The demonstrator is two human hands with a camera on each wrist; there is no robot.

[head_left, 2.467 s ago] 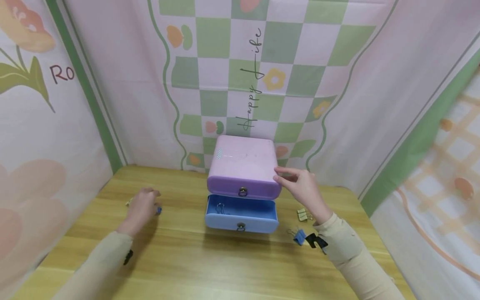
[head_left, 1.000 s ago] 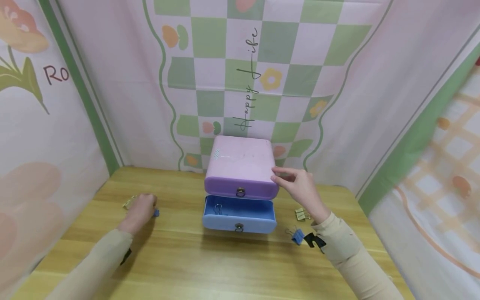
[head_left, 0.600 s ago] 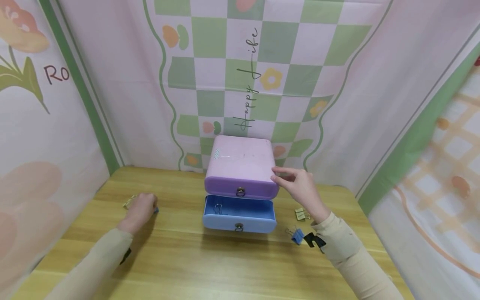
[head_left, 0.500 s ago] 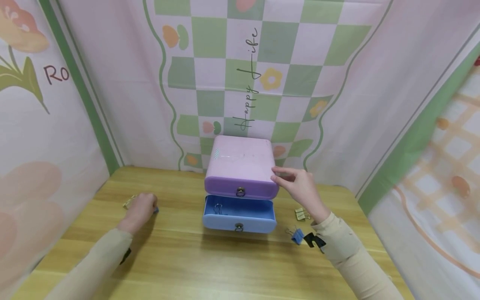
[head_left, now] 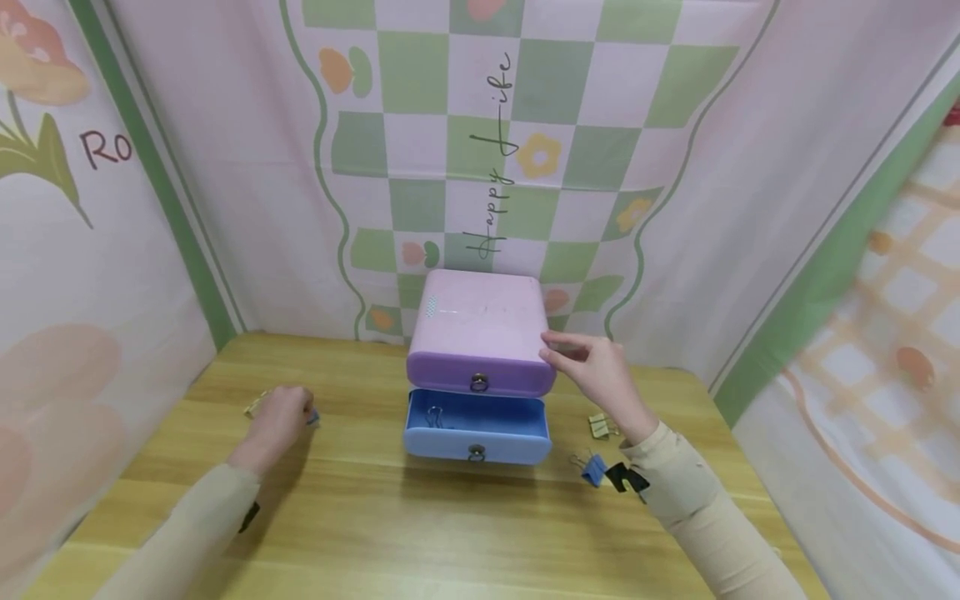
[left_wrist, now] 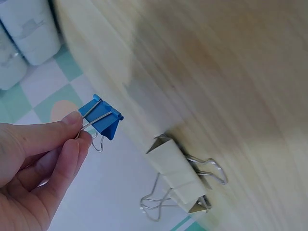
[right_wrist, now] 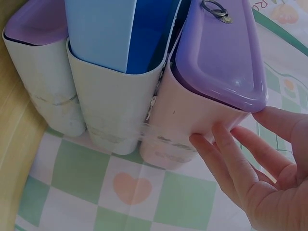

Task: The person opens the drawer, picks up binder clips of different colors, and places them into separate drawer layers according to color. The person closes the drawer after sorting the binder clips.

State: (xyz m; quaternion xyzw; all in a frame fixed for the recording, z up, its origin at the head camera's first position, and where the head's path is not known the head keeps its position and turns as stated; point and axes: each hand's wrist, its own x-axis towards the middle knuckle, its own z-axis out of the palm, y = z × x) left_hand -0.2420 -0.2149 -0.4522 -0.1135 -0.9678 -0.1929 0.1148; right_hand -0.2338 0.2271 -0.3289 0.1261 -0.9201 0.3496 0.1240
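Observation:
My left hand point(head_left: 276, 421) is low over the left side of the table. In the left wrist view its thumb and fingers pinch a small blue binder clip point(left_wrist: 102, 118) by a wire handle. Beside it lies a cream-yellow binder clip point(left_wrist: 178, 173). My right hand point(head_left: 596, 375) touches the right side of the stacked drawer box point(head_left: 483, 317), thumb near the front edge and fingertips on the side wall point(right_wrist: 178, 122). The blue middle drawer point(head_left: 477, 446) is pulled out, with a binder clip point(head_left: 435, 417) inside. The purple top drawer point(right_wrist: 221, 53) is closed.
By my right forearm lie a yellow binder clip point(head_left: 601, 426), a blue binder clip point(head_left: 593, 470) and black clips point(head_left: 626, 477). A black clip point(head_left: 250, 517) shows beside my left sleeve. Patterned cloth point(head_left: 480, 125) hangs behind the wooden table point(head_left: 465, 533).
My left hand has come down, and its fingers have closed from a looser pose onto the blue clip. My right hand stays against the box. The view has shifted slightly.

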